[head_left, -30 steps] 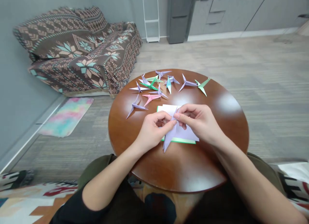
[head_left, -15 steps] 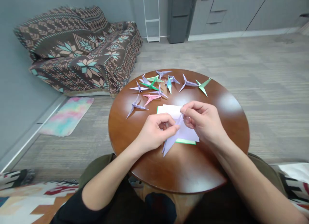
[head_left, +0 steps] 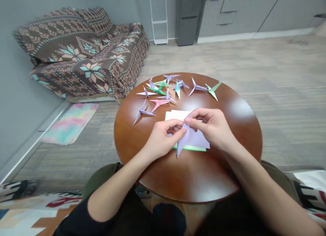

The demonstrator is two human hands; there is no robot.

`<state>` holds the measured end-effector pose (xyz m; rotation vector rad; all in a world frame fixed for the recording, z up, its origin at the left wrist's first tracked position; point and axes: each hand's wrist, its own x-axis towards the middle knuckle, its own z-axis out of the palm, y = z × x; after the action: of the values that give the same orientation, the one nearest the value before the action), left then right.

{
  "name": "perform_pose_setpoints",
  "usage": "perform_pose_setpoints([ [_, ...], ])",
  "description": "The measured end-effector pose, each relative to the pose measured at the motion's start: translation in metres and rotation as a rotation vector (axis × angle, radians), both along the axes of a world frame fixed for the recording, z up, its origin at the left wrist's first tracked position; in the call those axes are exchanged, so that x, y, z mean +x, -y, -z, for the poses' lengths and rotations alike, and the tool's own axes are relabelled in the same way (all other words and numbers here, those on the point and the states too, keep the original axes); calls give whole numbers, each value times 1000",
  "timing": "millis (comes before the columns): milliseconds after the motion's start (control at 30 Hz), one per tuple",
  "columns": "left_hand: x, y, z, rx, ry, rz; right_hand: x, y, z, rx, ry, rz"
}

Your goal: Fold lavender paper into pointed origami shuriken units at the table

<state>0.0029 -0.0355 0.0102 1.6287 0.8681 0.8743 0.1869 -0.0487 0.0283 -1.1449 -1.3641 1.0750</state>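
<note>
A purple origami piece (head_left: 182,143), folded to a narrow point at its lower end, is held over a small stack of paper sheets (head_left: 200,139). My left hand (head_left: 166,138) pinches it from the left between thumb and fingers. At its upper right edge, my right hand (head_left: 209,125) has thumb and forefinger closed on the same piece, close to the left fingertips. Purple, white and green-edged sheets show in the stack. The part of the fold between the fingers is hidden.
Several folded paper cranes in purple, green, blue and pink lie toward the far side of the round brown table (head_left: 188,181), among them a pink crane (head_left: 160,103) and a light green crane (head_left: 213,90). Beyond stands a sofa (head_left: 86,56) with a patterned cover.
My right hand has moved slightly left and down, nearer my left fingertips. The purple piece has turned so that its lower point hangs more upright and higher.
</note>
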Motion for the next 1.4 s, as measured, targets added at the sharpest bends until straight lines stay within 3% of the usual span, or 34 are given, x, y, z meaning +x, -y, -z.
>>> perform_pose_setpoints([
  [100, -1, 0, 2, -52, 107, 5, 1, -2, 5, 26, 9, 33],
  [267, -2, -7, 5, -47, 230, -146, -1, 0, 10, 121, 41, 58],
  [333, -3, -11, 6, -139, 276, -171, -2, 2, 10, 211, 139, 9],
  [500, -5, -15, 5, -440, 452, -99, -1, 3, 8, 370, 331, -93],
  [667, -9, -15, 1, -542, 561, 2, 2, -2, 11, 460, 351, -66],
  [933, -6, -14, 5, -474, 500, -13, 2, -5, 11, 657, 400, 30],
  [1167, -6, -17, 14, -289, 431, -140, 3, -4, 12, 620, 382, -12],
  [1400, -6, -17, 12, -224, 393, -146, 2, -1, 11, 532, 313, -74],
])
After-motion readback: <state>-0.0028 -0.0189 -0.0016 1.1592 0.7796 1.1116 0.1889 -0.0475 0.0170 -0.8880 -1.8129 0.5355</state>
